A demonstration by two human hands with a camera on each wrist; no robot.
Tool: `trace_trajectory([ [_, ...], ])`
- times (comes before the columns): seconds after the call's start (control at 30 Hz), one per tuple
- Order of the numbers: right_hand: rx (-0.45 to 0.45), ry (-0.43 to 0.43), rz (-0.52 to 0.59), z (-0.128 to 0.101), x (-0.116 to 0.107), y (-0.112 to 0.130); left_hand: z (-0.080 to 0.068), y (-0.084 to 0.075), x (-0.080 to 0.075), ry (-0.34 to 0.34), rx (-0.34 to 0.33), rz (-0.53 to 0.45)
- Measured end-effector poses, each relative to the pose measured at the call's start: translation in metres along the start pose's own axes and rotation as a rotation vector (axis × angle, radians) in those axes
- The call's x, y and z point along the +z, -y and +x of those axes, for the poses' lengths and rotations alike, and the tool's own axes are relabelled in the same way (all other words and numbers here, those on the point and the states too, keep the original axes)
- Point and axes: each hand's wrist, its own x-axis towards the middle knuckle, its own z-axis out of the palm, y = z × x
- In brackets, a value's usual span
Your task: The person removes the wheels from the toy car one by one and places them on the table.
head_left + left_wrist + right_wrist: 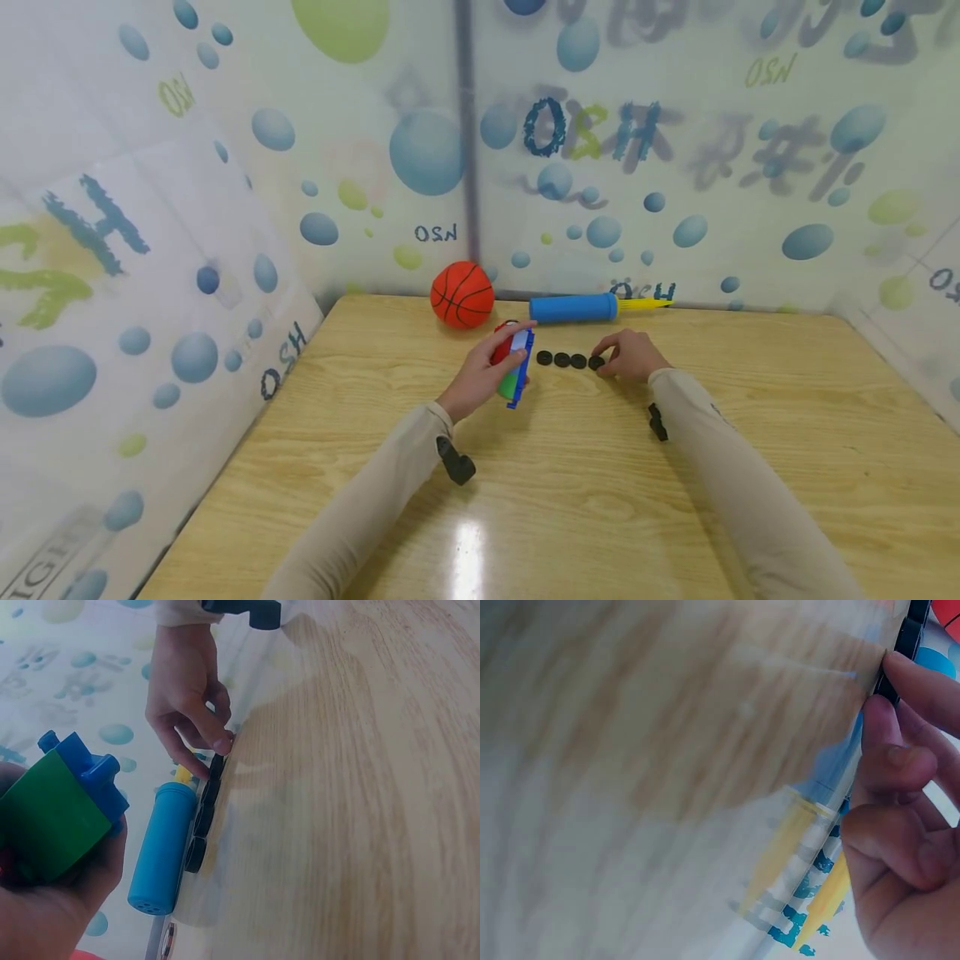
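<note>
My left hand (474, 379) holds a plastic toy piece (517, 367) in red, white, green and blue above the table. In the left wrist view, the green face and blue knobbed edge of this toy (56, 814) show up close. Several small black discs (562, 360) lie in a short row to the right of it. At the right end of that row, my right hand (632, 357) pinches the last black disc (596, 362) between thumb and fingertips. The right wrist view shows this disc (886, 688) at the fingertips, level with the tabletop.
Behind the row lies a blue pump (573, 308) with a yellow nozzle (643, 305). A red basketball (462, 296) sits at the back beside it. The wooden table (585, 483) meets bubble-patterned walls (360, 150) at the back and sides.
</note>
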Motion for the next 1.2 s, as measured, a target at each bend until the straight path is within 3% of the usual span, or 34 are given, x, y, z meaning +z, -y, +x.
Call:
trace_trajectory([
  [0.37, -0.027, 0.007, 0.005, -0.008, -0.008, 0.007, 0.002, 0.001, 0.0, -0.005, -0.034, 0.042],
  [0.5, -0.129, -0.041, 0.0, -0.015, -0.017, 0.023, 0.003, 0.0, -0.001, -0.014, -0.025, 0.092],
  [0.7, -0.283, -0.08, 0.036, -0.025, -0.027, 0.057, 0.004, 0.0, -0.002, 0.029, -0.029, 0.123],
  [0.97, -0.452, -0.019, 0.163, -0.039, -0.027, 0.097, 0.004, -0.003, -0.001, 0.055, -0.003, 0.192],
  [1.2, -0.478, 0.047, 0.182, -0.041, -0.023, 0.104, 0.005, -0.004, -0.001, 0.074, 0.028, 0.231],
])
